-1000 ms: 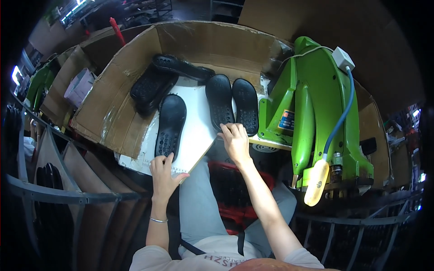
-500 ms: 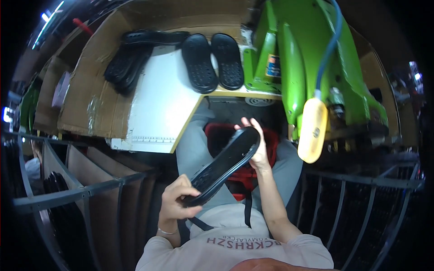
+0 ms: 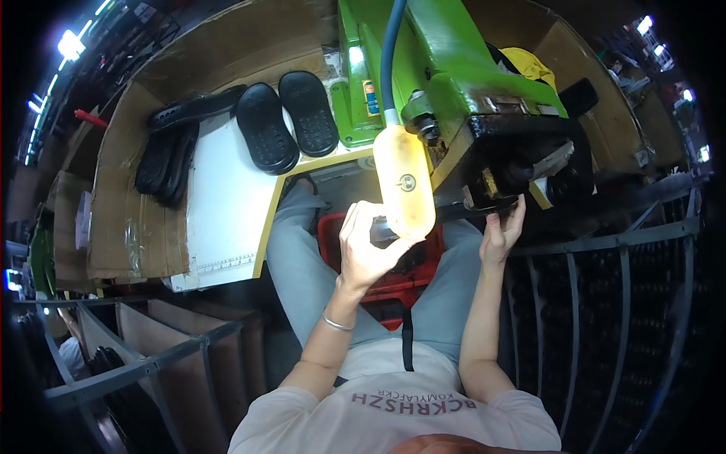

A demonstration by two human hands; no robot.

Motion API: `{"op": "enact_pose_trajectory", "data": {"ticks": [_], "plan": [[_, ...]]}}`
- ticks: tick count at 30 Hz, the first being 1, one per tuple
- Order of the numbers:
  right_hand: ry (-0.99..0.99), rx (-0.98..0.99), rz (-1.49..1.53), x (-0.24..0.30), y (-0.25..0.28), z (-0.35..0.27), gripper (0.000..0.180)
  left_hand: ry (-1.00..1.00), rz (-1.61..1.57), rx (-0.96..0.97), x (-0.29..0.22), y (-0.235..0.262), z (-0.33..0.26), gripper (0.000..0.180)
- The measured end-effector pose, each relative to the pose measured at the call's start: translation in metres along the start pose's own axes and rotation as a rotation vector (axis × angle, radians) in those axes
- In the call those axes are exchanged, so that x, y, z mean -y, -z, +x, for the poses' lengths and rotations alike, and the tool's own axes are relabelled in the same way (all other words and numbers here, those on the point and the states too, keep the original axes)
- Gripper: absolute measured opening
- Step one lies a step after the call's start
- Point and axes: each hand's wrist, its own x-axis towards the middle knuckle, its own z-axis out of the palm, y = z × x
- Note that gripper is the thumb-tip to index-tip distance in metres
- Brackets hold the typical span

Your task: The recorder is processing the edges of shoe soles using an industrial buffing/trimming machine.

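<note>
the left hand (image 3: 364, 246) pinches one end of a black sole (image 3: 454, 213), right by the dark front end (image 3: 522, 130) of the green machine (image 3: 461, 45). the right hand (image 3: 501, 236) is at the other end, close to the green machine; i can't tell if it grips. maybe fingers could get hurt by slipping too near the machine, or the sole could go crooked from a loose hold.

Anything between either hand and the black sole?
Nothing visible at the left hand: it grips one end of the black sole. The yellow lamp overlaps the sole in view; whether they touch is unclear. The dark machine head hides the sole near the right hand, so can't tell there.
</note>
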Motion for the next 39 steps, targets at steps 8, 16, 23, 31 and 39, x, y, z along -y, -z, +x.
{"op": "enact_pose_trajectory", "data": {"ticks": [8,16,23,31,39], "plan": [[-0.064,0.049,-0.112,-0.004,-0.028,-0.011,0.085,0.146,-0.042,-0.134,0.014,0.030,-0.013,0.054],[0.113,0.101,-0.283,-0.002,-0.088,-0.033,0.052,0.356,-0.338,-0.098,0.077,0.083,-0.043,0.042],[0.549,0.175,-0.679,0.004,-0.099,-0.034,0.075,0.100,0.262,0.118,0.070,0.040,-0.024,0.034],[0.044,0.153,-0.233,-0.038,-0.072,-0.037,0.050,0.200,-0.287,-0.086,0.047,-0.027,-0.018,0.017],[-0.839,0.108,0.630,-0.113,-0.006,-0.084,0.058,0.430,-0.603,-0.152,0.084,-0.076,-0.066,0.034]]}}
